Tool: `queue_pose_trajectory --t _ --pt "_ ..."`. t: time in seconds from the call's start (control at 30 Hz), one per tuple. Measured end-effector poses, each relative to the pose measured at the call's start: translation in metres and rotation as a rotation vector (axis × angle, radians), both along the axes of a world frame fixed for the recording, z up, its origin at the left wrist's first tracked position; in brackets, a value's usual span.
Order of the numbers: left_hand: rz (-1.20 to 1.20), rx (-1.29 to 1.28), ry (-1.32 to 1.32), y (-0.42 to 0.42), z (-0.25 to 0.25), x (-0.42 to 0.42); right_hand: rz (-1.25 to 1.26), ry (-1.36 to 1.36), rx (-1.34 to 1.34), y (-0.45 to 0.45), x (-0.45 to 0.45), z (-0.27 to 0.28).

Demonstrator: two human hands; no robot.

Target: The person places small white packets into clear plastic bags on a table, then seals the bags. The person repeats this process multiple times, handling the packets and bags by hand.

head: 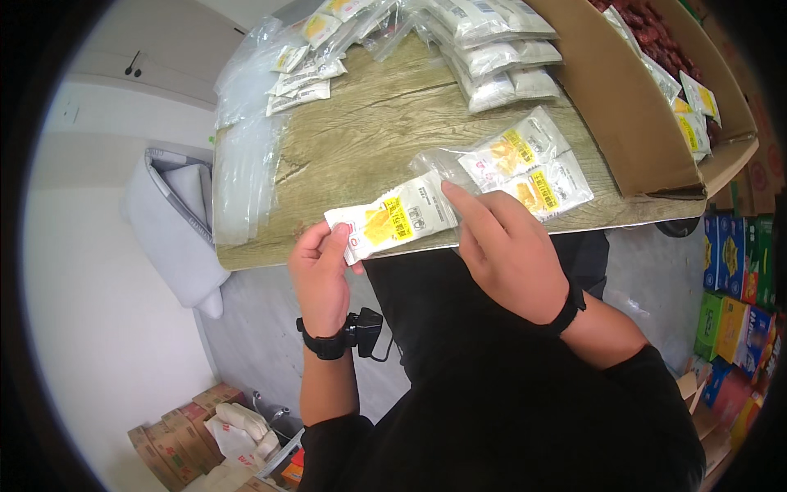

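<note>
My left hand pinches the left end of a white-and-yellow snack packet between thumb and fingers, above the table's near edge. A clear plastic bag lies to the right, with two like packets side by side in it. Against the bag's near left part is my right hand, gripping its film, with the index fingertip at the right end of the held packet. That packet's end meets the film at the bag's mouth. My right thumb is mostly hidden.
On the wood-patterned table lie empty clear bags, loose packets and stacked filled bags. At right stands an open cardboard box holding packets and dark red wrapped pieces. A grey cushioned item is beyond the left edge.
</note>
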State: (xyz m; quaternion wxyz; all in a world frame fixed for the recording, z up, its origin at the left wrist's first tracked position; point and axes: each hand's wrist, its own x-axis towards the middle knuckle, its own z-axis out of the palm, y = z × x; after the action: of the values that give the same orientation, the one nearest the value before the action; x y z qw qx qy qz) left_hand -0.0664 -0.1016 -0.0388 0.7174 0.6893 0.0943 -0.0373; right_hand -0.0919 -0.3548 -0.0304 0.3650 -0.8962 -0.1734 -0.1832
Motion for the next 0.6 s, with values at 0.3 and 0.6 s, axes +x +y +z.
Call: queue_pose_trajectory --t 0.3,0.6 --pt "-0.005 -0.101 0.036 -0.034 -0.001 0.003 -0.017 0.086 0.003 -0.003 0.005 -0.008" --pt "0.083 0.020 -0.001 -0.022 0.013 -0.008 -0.045 0.210 0.063 -0.014 0.005 -0.006"
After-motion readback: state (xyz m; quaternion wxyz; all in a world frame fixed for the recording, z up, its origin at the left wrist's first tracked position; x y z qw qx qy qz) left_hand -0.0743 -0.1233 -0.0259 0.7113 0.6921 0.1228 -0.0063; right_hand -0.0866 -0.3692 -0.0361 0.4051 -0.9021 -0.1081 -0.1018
